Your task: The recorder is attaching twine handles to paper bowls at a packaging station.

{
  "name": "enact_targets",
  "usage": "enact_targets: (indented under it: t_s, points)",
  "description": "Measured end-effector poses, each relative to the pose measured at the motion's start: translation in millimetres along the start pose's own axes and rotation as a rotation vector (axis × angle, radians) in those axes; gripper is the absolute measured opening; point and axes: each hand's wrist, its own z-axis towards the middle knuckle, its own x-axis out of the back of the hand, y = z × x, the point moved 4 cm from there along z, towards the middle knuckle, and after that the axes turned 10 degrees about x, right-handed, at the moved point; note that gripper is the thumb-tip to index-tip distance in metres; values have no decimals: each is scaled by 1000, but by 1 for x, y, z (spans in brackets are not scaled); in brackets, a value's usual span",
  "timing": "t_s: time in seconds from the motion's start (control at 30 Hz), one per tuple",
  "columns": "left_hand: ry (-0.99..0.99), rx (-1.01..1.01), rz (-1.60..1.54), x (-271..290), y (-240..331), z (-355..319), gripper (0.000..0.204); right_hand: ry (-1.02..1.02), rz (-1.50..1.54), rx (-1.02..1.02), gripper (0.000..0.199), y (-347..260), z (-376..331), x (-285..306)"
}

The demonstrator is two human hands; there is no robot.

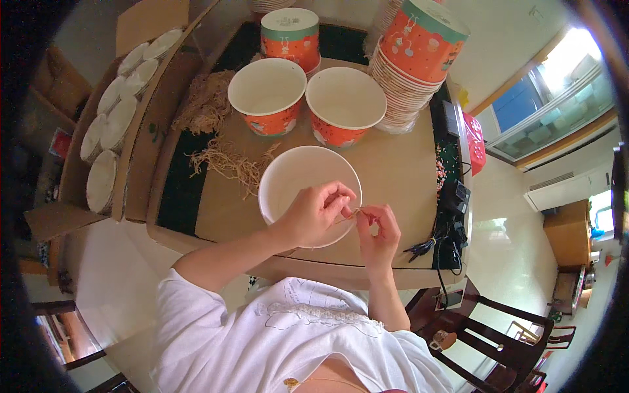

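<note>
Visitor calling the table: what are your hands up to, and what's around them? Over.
Left hand, right hand: both pinching thin strand. White bowl beneath, partly hidden by hands. Two orange tubs beyond; tangled fibres left.

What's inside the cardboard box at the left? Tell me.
Round white items sit packed close together in the cardboard box. Their lower parts are covered, as is anything beneath them, so that cannot be seen.

Front tub (280,178) partly hid by L hand (316,213). Strand (354,213) btwn it & R hand (380,234), approx at tub's right rim: too thin to trace. Stack (272,4) far behind tub: cut by top edge.
</note>
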Motion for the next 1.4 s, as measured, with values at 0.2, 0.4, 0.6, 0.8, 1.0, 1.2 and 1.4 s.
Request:
enact_targets:
  t_s: [0.2, 0.4, 0.6, 0.8, 1.0, 1.2, 1.4]
  points:
    - [-94, -111, 233, -3, -5, 2, 9, -35, -14, 16, 12, -5, 1, 0]
    - [130, -325, 206, 5, 10, -8, 4, -156, -83, -37, 13, -17, 9, -2]
    - [134, -309, 144, 6, 9, -10, 3, -257, -182, 45, 16, -21, 15, 1]
    - [-4, -359, 230, 0, 19, -13, 9, -212, -163, 69, 15, -35, 31, 2]
    - [154, -513, 787, 11, 36, -25, 14, -314, -68, 78, 13, -30, 34, 8]
    - [130, -631, 674, 4, 58, -38, 9, -497, -97, 151, 13, -35, 39, 8]
    - [151, -706, 615, 3, 56, -40, 11, -650, -253, 335, 15, -46, 42, 12]
